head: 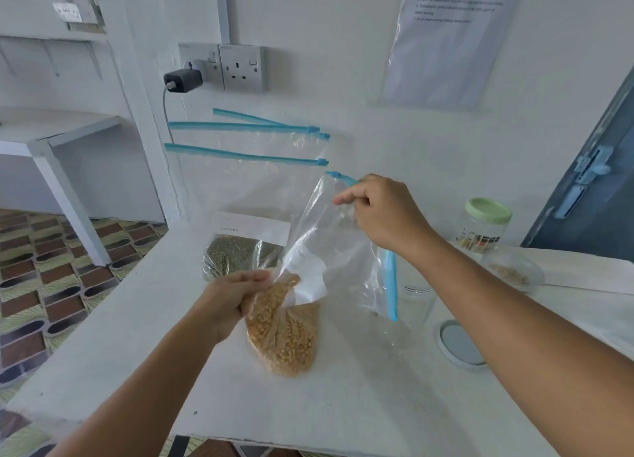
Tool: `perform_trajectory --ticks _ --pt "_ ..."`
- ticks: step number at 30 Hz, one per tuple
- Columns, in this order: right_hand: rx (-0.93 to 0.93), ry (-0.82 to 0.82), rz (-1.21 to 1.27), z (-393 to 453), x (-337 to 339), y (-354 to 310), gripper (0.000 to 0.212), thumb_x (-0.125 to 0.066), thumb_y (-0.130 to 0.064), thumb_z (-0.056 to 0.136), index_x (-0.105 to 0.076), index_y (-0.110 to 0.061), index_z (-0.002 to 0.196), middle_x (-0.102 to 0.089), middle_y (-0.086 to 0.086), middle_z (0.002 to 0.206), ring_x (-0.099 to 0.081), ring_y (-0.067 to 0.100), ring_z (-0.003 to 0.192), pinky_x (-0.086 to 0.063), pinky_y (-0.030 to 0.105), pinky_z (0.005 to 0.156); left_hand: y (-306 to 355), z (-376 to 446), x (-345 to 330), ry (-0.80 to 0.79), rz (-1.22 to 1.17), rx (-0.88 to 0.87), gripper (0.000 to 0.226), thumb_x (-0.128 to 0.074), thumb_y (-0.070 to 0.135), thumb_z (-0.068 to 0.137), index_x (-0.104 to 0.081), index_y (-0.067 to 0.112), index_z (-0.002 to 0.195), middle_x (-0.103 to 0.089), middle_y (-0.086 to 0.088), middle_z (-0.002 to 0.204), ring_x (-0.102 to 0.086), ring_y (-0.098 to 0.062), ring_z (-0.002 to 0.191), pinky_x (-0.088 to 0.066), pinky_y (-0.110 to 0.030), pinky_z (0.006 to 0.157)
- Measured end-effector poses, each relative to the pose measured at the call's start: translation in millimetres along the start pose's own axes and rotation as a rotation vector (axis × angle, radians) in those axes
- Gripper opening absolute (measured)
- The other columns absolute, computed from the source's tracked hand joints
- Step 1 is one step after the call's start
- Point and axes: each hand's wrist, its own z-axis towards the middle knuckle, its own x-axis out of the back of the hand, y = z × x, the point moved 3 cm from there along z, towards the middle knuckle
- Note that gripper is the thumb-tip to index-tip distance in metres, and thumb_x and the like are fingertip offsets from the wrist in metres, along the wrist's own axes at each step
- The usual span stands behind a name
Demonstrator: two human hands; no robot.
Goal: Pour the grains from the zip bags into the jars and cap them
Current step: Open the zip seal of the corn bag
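Note:
A clear zip bag (329,250) with a blue zip strip holds yellow grains (284,333) bunched at its bottom, above the white table (137,336). My left hand (230,302) grips the bag just above the grains. My right hand (380,213) pinches the bag's top edge near the zip and holds it up. An open clear jar (417,302) stands behind the hanging zip strip, partly hidden by my right forearm. Its lid (459,343) lies flat on the table to the right. A second bag with green grains (236,254) leans behind.
More zip bags (247,154) with blue strips stand against the wall. A capped jar with a green lid (485,223) sits at the back right beside a small clear dish (514,271). Wall sockets with a charger (183,79) are above. The table's left edge drops to tiled floor.

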Motion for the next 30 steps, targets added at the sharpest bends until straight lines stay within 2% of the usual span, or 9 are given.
perform_trajectory --ticks 4,6,10,14,18,22,25,27,30 --pt "-0.032 0.083 0.116 3 9 5 0.049 -0.041 0.004 0.098 -0.081 -0.022 0.108 -0.062 -0.018 0.091 -0.065 0.005 0.086 -0.039 0.002 0.069 25 -21 18 0.051 -0.051 -0.211 0.021 -0.072 -0.001 0.088 -0.073 0.003 0.108 -0.075 -0.012 0.084 -0.058 -0.008 0.052 -0.049 -0.016 0.052" --pt "-0.059 0.095 0.193 4 10 4 0.047 -0.042 0.004 0.099 -0.081 -0.021 0.11 -0.062 -0.02 0.089 -0.063 -0.001 0.074 -0.04 0.004 0.059 36 -27 27 0.097 -0.065 -0.314 0.015 -0.065 -0.002 0.095 -0.071 0.004 0.107 -0.071 -0.008 0.073 -0.059 -0.006 0.049 -0.049 -0.015 0.051" --pt "-0.075 0.09 0.3 3 7 -1 0.045 -0.042 0.004 0.1 -0.079 -0.02 0.11 -0.064 -0.02 0.087 -0.063 -0.01 0.068 -0.04 0.006 0.051 42 -34 46 0.1 -0.01 -0.411 0.015 -0.072 0.014 0.094 -0.079 0.018 0.107 -0.062 -0.013 0.097 -0.053 -0.01 0.067 -0.042 -0.026 0.072" --pt "-0.08 0.075 0.354 1 -2 -1 0.049 -0.041 0.006 0.097 -0.08 -0.02 0.108 -0.068 -0.019 0.095 -0.07 -0.001 0.08 -0.041 0.007 0.054 27 -38 58 0.129 -0.12 -0.334 0.023 -0.055 0.013 0.105 -0.073 0.023 0.114 -0.069 -0.003 0.095 -0.064 -0.023 0.097 -0.048 -0.046 0.095" --pt "-0.086 0.061 0.371 1 -8 2 0.05 -0.042 0.005 0.095 -0.081 -0.024 0.106 -0.07 -0.022 0.1 -0.072 0.002 0.083 -0.047 0.01 0.063 12 -26 65 0.145 -0.367 -0.208 0.017 -0.048 0.012 0.108 -0.057 0.016 0.121 -0.068 -0.013 0.101 -0.071 -0.039 0.108 -0.055 -0.053 0.095" --pt "-0.087 0.067 0.37 2 -10 1 0.049 -0.042 0.005 0.095 -0.081 -0.022 0.107 -0.071 -0.02 0.103 -0.071 0.001 0.081 -0.049 0.01 0.064 9 -14 60 0.131 -0.382 -0.013 0.011 -0.054 0.012 0.105 -0.061 0.004 0.106 -0.073 -0.014 0.091 -0.075 -0.025 0.09 -0.055 -0.032 0.078" --pt "-0.098 0.068 0.381 0 -11 2 0.049 -0.042 0.004 0.096 -0.081 -0.024 0.107 -0.07 -0.019 0.105 -0.071 -0.001 0.082 -0.049 0.008 0.066 10 -18 56 0.071 -0.372 0.169 0.017 -0.06 0.002 0.093 -0.062 -0.004 0.109 -0.077 -0.019 0.087 -0.061 -0.016 0.075 -0.053 -0.02 0.058" --pt "-0.102 0.07 0.391 0 -11 2 0.049 -0.042 0.004 0.096 -0.08 -0.025 0.107 -0.07 -0.02 0.104 -0.071 -0.001 0.082 -0.051 0.008 0.067 12 -18 56 0.05 -0.356 0.187 0.033 -0.066 0.001 0.081 -0.062 -0.004 0.113 -0.077 -0.018 0.091 -0.057 -0.014 0.075 -0.051 -0.025 0.07" --pt "-0.102 0.082 0.399 1 -11 3 0.05 -0.042 0.005 0.095 -0.081 -0.024 0.107 -0.071 -0.018 0.109 -0.071 -0.001 0.081 -0.053 0.011 0.071 22 -18 57 0.147 -0.314 0.083 0.017 -0.065 0.002 0.095 -0.067 0.006 0.112 -0.074 -0.008 0.085 -0.061 -0.01 0.059 -0.046 -0.029 0.074"
